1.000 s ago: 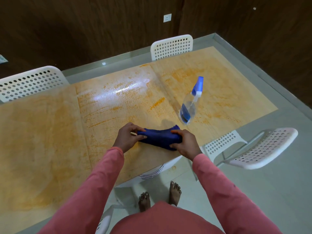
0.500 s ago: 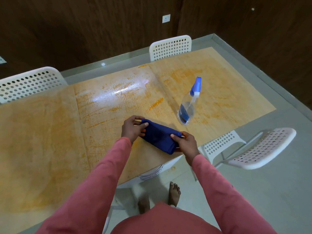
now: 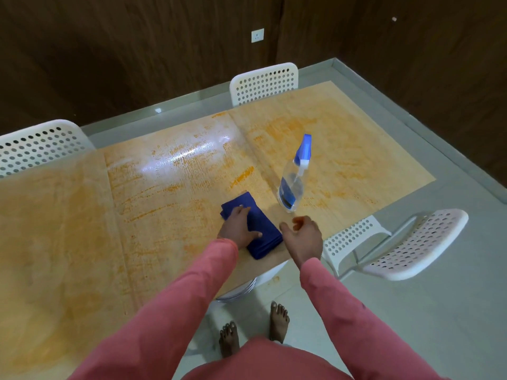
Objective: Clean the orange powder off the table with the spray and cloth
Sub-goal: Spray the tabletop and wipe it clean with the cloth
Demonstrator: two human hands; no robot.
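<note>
Left hand flat on the cloth, fingers straight and together, pressing it onto the counter. Right hand just right of the cloth, lifted off it, fingers loosely curled and apart, holding nothing. Pink sleeves on both arms.

Cloth dark blue, folded into a rectangle, lying near the counter's near edge, long side running diagonally from far left to near right. Spray upright just beyond the right hand, not touching it or the cloth: clear bottle, blue label, blue-and-white trigger head.

Orange powder smeared in streaks over the whole top, thickest in a short bright dash just beyond the cloth; glossy wet glare farther back in the middle. Seam lines dividing the top into panels.

White perforated chairs round the counter: one at the far side, one at far left, one tucked under at near right, another turned away beside it. Bare feet on the grey floor below. Dark wooden wall behind, with a white socket.
</note>
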